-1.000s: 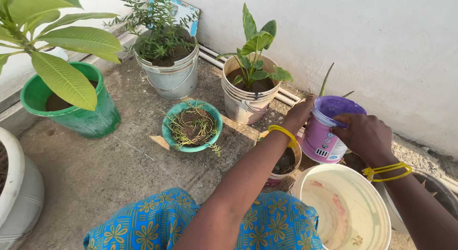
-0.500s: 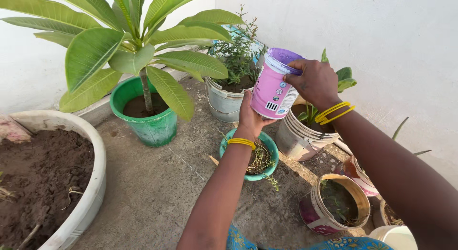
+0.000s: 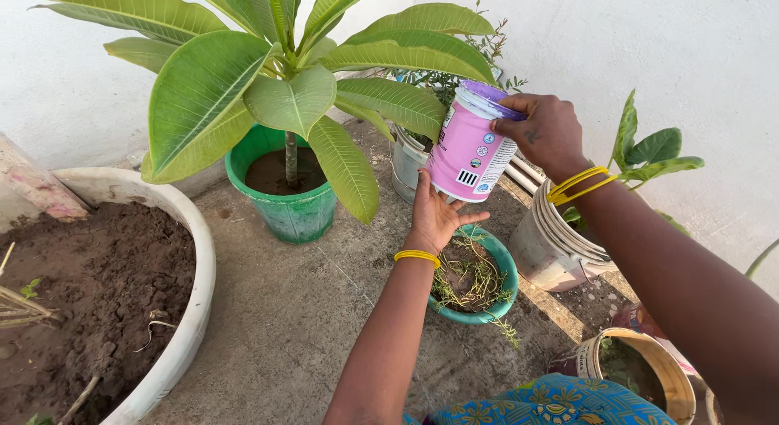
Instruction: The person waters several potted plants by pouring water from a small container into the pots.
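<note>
Holding a pink tub (image 3: 471,153) up in the air, the person has both hands on it. The right hand (image 3: 544,129) grips the purple rim from above, fingers (image 3: 511,126) curled over the top edge. The left hand (image 3: 434,214) cups the tub from below, its palm against the bottom and its fingers spread wide around the base. The tub tilts slightly, its open top leaning away toward the wall (image 3: 649,51). Yellow bangles sit on both wrists.

The tub hangs above the gap between a green pot (image 3: 288,210) and a teal bowl (image 3: 495,307). The green pot holds a plant (image 3: 276,76) with a bare stem and broad leaves, one of which reaches close to the tub. The teal bowl, directly under the left wrist, holds soil and thin trailing stems. Behind the tub stands a grey bucket (image 3: 406,165) with a fine-leaved shrub, mostly hidden. To the right, under the right forearm, is a pale bucket (image 3: 552,250) with a leafy plant.

At lower left, a big white planter (image 3: 191,311) is full of dark soil. All the pots stand on a concrete floor (image 3: 284,336). Blue patterned cloth (image 3: 552,405) shows at the bottom edge.
</note>
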